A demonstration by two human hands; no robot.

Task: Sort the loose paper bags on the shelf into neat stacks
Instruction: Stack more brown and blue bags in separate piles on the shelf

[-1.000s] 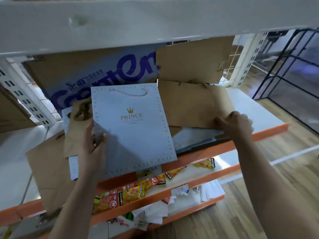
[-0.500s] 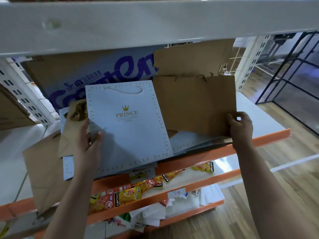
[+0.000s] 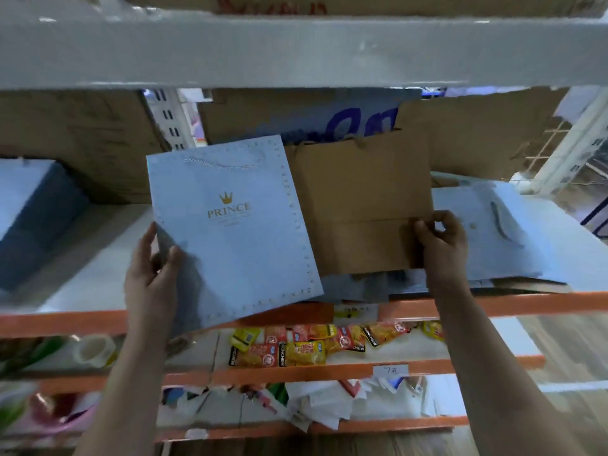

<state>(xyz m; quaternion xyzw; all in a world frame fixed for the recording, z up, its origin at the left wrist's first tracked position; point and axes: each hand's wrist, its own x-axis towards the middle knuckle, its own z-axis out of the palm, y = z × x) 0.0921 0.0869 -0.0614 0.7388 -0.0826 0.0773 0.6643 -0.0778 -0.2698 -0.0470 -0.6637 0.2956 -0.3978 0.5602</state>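
I have my left hand (image 3: 154,274) gripping the left edge of a pale blue bag (image 3: 237,245). It has a dotted border, a rope handle, a gold crown and "PRINCE", and is tilted over the shelf (image 3: 82,319) front. My right hand (image 3: 441,238) pinches the plain brown bag (image 3: 358,199) on its right edge. The blue bag overlaps it.

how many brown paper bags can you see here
1: the brown paper bag, pinched by the right hand, beside the PRINCE bag. Others may be hidden under the pile.

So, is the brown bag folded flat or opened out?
Folded flat: the brown bag shows one flat face, its base creased upward.
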